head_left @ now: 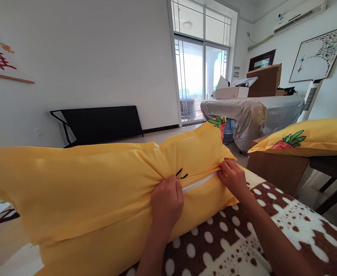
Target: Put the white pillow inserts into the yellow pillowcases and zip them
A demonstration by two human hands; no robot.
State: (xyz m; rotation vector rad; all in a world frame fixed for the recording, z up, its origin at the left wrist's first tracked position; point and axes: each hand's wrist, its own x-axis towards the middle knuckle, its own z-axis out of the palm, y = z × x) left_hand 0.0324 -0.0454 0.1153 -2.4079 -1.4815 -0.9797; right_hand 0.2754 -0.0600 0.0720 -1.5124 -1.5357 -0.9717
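Observation:
A large yellow pillow [99, 184] in its pillowcase stands on its long side in front of me, with printed carrots at its far right corner. My left hand [167, 197] is closed on the bunched pillowcase near the middle of the seam. Farther right, my right hand [232, 178] pinches the seam close to the pillow's right end. Between the two hands runs a narrow white strip [199, 182]; whether it is a zipper or the inner pillow showing through the opening I cannot tell. Creases fan out from my left hand's grip.
Beneath the pillow lies a brown and white spotted blanket [208, 237]. A second yellow pillow [309, 134] rests on a dark seat at right. Behind it are a brown cabinet [277, 170] and a plastic-covered table [249, 115] with boxes. A black folding frame [102, 122] leans by the wall.

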